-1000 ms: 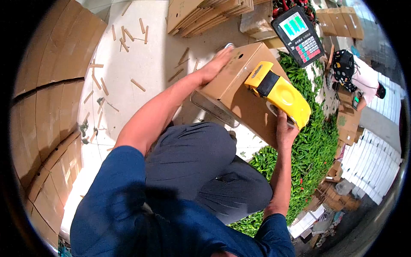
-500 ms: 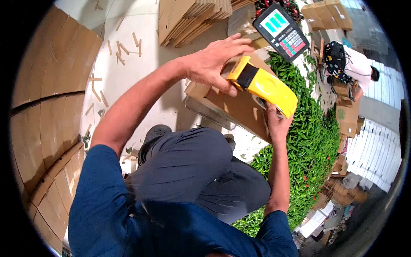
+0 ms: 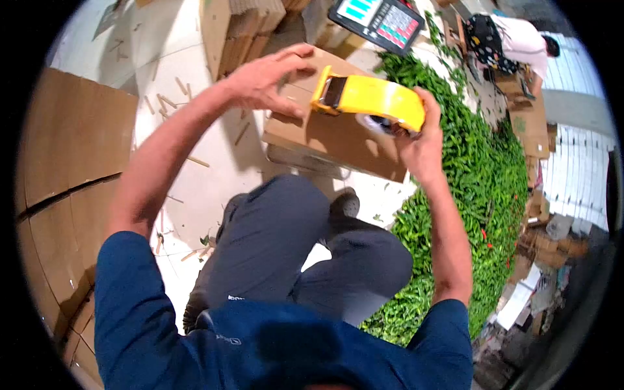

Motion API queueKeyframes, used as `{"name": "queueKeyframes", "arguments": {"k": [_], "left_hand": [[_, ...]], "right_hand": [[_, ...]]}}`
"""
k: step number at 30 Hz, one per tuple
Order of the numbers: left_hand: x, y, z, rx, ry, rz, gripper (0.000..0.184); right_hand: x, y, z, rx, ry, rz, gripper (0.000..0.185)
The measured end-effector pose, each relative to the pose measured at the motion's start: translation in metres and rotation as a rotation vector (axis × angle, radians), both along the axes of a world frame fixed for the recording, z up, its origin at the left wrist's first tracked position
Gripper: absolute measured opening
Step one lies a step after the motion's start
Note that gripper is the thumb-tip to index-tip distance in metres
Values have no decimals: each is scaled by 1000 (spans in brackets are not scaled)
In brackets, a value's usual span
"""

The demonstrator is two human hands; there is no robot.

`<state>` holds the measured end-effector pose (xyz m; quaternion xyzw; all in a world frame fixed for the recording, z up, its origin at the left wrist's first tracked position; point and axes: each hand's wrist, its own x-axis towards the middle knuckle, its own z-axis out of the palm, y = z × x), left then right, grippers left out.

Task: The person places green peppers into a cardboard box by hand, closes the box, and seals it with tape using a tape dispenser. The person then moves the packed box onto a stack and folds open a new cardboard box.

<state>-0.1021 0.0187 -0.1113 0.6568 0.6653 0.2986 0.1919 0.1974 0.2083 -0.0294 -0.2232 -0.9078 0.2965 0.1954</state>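
A yellow tape dispenser [image 3: 380,97] is gripped at its right end by my right hand [image 3: 424,144], with a roll of tape partly showing underneath. It is over the top of a closed cardboard box [image 3: 338,146]. My left hand [image 3: 268,81] is at the box's left end, fingers spread and thumb pointing towards the dispenser's front. Whether that hand touches the cardboard I cannot tell. Under the box, a pale, partly hidden support [image 3: 305,161] shows at the near side.
A digital scale display [image 3: 378,23] stands beyond the box. Green peppers [image 3: 481,195] are heaped along the right. Stacked cartons [image 3: 71,130] rise on the left, and flattened cardboard [image 3: 237,32] stands behind. Another person [image 3: 513,42] bends over boxes at the upper right.
The dispenser has turned to lie more level and shifted left in view with my right hand. My left hand has drawn away from its front end. The whole view has shifted too.
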Motion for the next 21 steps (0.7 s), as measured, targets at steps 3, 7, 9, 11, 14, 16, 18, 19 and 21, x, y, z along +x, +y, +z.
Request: {"name": "queueKeyframes", "arguments": {"k": [3,7,9,11,14,16,18,19,21], "left_hand": [[2,-1,2,-1,46,12,87],[4,-1,8,-81,-78,-7,94],[3,2,10,-110,-99,-12,96],[5,2,15,-126,-94,-4,97],[1,1,13,-115,-78,-9,100],[5,2,23,-155,-51,1,104],[13,3,42,-229,340,32,105],[19,6,49,-260,538,39,106],[47,16,43,-281,818,98,105]], "right_hand": [[65,48,19,-113,-24,-19,77],[157,107,46,18,-167,-68,74],[175,112,41,1,-199,-148,74],[178,108,31,108,-237,-119,72],[195,126,-43,-200,-130,-239,65],[196,117,-82,-170,-186,-334,69],[185,102,-116,-203,-187,-403,66],[177,96,-131,-271,-145,-430,63],[158,79,-164,-529,15,-404,59]]}}
